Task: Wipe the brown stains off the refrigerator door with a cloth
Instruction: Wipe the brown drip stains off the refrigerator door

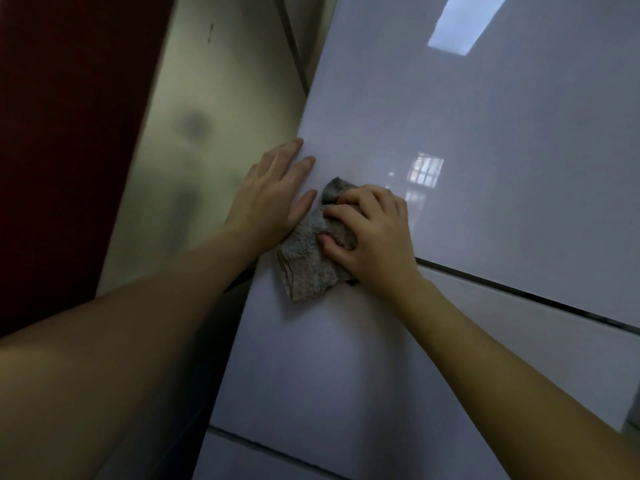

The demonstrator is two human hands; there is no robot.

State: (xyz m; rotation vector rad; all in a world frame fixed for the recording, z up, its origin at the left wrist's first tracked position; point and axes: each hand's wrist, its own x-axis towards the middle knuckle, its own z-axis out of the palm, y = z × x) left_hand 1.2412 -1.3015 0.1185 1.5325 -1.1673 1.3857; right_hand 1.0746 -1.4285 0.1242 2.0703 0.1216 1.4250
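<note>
The glossy white refrigerator door (467, 150) fills the right and middle of the head view. My right hand (370, 233) presses a crumpled grey cloth (308, 261) against the door near its left edge, with curled fingers gripping the cloth. A small dark spot (352, 281) shows at the cloth's lower right edge. My left hand (273, 195) lies flat with straight fingers on the door's left edge, just left of the cloth. I see no brown stains on the uncovered part of the door.
A dark seam (519, 292) separates the upper door from the lower door (346, 358). Left of the fridge stand a pale wall or panel (207, 133) and a dark red surface (62, 133). Window reflections shine on the door.
</note>
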